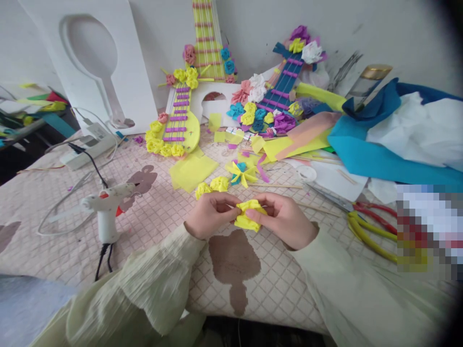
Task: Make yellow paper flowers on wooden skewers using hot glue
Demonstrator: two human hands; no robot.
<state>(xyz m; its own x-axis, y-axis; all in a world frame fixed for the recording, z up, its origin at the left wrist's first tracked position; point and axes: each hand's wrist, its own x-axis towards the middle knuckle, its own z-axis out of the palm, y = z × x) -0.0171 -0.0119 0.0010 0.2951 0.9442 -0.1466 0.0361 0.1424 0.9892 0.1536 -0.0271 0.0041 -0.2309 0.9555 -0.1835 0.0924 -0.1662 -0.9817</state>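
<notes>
A crumpled yellow paper piece (249,215) is held between both hands above the table's near middle. My left hand (214,214) pinches its left edge with thumb and fingers. My right hand (285,218) grips its right side, the thumb lying across the front. Just behind my left hand are yellow paper flowers (219,183). Beyond the hands, a yellow star-like paper piece (243,174) rests over a blue one. A flat yellow sheet (193,169) lies farther back to the left.
A white glue gun (108,212) with cables stands at left, near a power strip (87,144). Scissors (365,217) lie at right. Decorated guitar shapes (181,115), a white cutout board (133,62) and blue material (390,154) are at the back.
</notes>
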